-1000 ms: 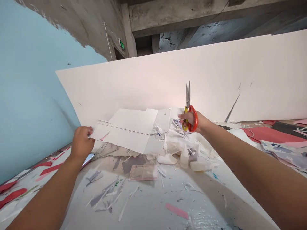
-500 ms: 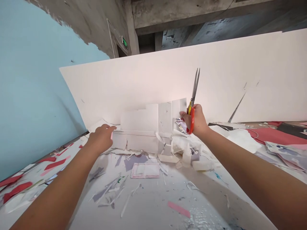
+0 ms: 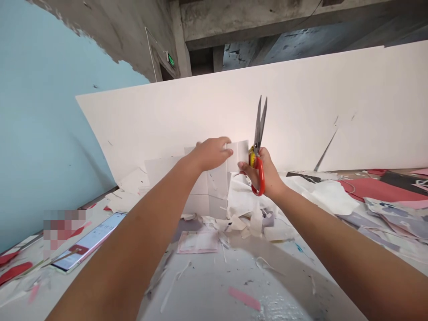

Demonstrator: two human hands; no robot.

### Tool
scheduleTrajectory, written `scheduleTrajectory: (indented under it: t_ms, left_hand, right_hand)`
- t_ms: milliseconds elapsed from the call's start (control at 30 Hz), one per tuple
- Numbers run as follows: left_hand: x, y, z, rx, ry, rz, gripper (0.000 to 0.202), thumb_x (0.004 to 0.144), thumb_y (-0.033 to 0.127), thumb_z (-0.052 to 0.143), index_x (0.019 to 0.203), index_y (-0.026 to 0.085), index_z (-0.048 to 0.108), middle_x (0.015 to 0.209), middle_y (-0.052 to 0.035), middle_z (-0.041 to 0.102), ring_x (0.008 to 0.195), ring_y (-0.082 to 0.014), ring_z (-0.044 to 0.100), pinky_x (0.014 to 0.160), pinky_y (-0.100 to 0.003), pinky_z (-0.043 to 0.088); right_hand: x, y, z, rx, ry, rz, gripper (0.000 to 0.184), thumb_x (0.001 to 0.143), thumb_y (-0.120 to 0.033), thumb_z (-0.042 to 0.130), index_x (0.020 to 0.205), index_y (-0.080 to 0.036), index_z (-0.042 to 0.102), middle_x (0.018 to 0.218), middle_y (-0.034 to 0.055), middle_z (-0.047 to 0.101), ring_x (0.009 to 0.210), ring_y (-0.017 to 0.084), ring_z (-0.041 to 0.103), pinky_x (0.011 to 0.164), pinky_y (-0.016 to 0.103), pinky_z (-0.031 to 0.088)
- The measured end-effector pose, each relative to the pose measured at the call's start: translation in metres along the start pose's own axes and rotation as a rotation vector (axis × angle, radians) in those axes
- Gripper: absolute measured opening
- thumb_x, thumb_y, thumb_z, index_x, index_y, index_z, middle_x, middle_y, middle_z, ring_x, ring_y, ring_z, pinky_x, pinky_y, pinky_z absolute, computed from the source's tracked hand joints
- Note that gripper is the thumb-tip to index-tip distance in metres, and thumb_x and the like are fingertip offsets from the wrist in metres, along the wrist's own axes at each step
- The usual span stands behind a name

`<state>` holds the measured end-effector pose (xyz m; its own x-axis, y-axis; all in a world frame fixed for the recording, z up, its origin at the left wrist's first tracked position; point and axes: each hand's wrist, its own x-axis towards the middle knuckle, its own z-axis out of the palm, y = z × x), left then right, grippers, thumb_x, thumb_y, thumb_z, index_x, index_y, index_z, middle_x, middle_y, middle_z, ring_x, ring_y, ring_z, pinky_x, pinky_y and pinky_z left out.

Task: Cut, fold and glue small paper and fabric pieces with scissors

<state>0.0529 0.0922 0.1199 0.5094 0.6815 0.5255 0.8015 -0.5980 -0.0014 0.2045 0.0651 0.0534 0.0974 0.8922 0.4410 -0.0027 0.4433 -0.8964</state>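
My left hand [image 3: 211, 153] grips the top edge of a folded white cardboard piece [image 3: 214, 187] that stands upright at the back of the table. My right hand [image 3: 264, 176] is closed round the red and yellow handles of a pair of scissors [image 3: 258, 142]. The blades point straight up and are slightly parted, just right of the cardboard's top corner. My right thumb touches the cardboard's right edge.
A large white board [image 3: 301, 111] leans along the back of the table. Paper scraps [image 3: 254, 218], a small pink-edged card [image 3: 197, 242] and a pink strip [image 3: 244, 298] litter the table top. A phone [image 3: 88, 240] lies at the left. Red and patterned sheets [image 3: 384, 196] lie at the right.
The cardboard went from lying flat to standing upright. My left hand moved from its left end up to its top edge. The scissors rose slightly and stayed pointing up.
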Motion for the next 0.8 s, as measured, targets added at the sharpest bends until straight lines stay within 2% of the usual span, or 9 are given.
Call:
scheduleTrajectory:
  t_ms: [100,233,333,400,567,700,800]
  left_hand:
    - [0.005,0.003,0.008,-0.066,-0.052,-0.039,0.034,0.08,0.042,0.036,0.101,0.023,0.055,0.102,-0.0024,0.062,0.093,-0.0211,0.055,0.087,-0.038,0.035]
    - [0.003,0.002,0.017,-0.089,-0.039,-0.038,0.034,0.078,0.044,0.039,0.099,0.023,0.056,0.099,-0.0017,0.063,0.093,-0.021,0.055,0.086,-0.037,0.035]
    - [0.001,0.003,0.021,-0.106,-0.028,-0.019,0.032,0.078,0.043,0.039,0.094,0.023,0.057,0.092,0.0001,0.064,0.085,-0.019,0.057,0.086,-0.036,0.036]
    - [0.001,0.003,0.023,-0.114,-0.006,-0.002,0.03,0.078,0.041,0.038,0.091,0.023,0.058,0.087,0.0013,0.064,0.081,-0.0177,0.057,0.085,-0.036,0.036]
    - [0.0,0.002,0.019,-0.116,0.088,0.011,0.032,0.077,0.037,0.04,0.099,0.022,0.058,0.099,0.0001,0.062,0.091,-0.0191,0.055,0.085,-0.034,0.035]
    - [0.005,0.002,0.006,-0.061,0.133,0.076,0.03,0.078,0.033,0.04,0.098,0.021,0.059,0.09,0.0005,0.064,0.087,-0.019,0.055,0.087,-0.036,0.032]
    - [0.008,0.003,-0.001,0.005,0.136,0.125,0.026,0.078,0.032,0.04,0.091,0.021,0.06,0.077,0.0017,0.062,0.078,-0.0175,0.056,0.088,-0.038,0.029]
  right_hand:
    - [0.0,0.006,-0.01,-0.069,-0.013,-0.088,0.037,0.063,-0.029,0.066,0.077,-0.026,0.033,0.059,-0.0103,0.046,0.055,0.01,0.05,0.057,0.025,0.044]
    - [-0.001,0.01,-0.022,-0.146,0.026,-0.11,0.035,0.059,-0.033,0.07,0.074,-0.024,0.039,0.063,-0.0071,0.05,0.05,0.01,0.047,0.046,0.023,0.038]
    - [-0.011,0.001,-0.024,-0.203,0.066,-0.079,0.028,0.063,-0.039,0.067,0.073,-0.022,0.047,0.061,-0.0041,0.051,0.052,0.011,0.05,0.048,0.024,0.04]
    - [-0.021,-0.009,-0.023,-0.213,0.058,-0.001,0.029,0.066,-0.045,0.063,0.072,-0.021,0.048,0.058,-0.0031,0.05,0.05,0.012,0.05,0.048,0.025,0.04]
    - [-0.042,-0.027,-0.027,-0.24,0.088,0.035,0.034,0.066,-0.053,0.06,0.068,-0.02,0.05,0.058,-0.0017,0.049,0.046,0.009,0.042,0.044,0.024,0.035]
    - [-0.052,-0.02,-0.033,-0.148,-0.049,0.095,0.04,0.072,-0.058,0.049,0.063,-0.02,0.053,0.058,0.0007,0.05,0.047,0.01,0.042,0.045,0.025,0.035]
    - [-0.058,-0.007,-0.033,-0.014,-0.147,0.167,0.043,0.074,-0.061,0.043,0.07,-0.02,0.055,0.065,0.0026,0.055,0.049,0.011,0.042,0.046,0.025,0.036]
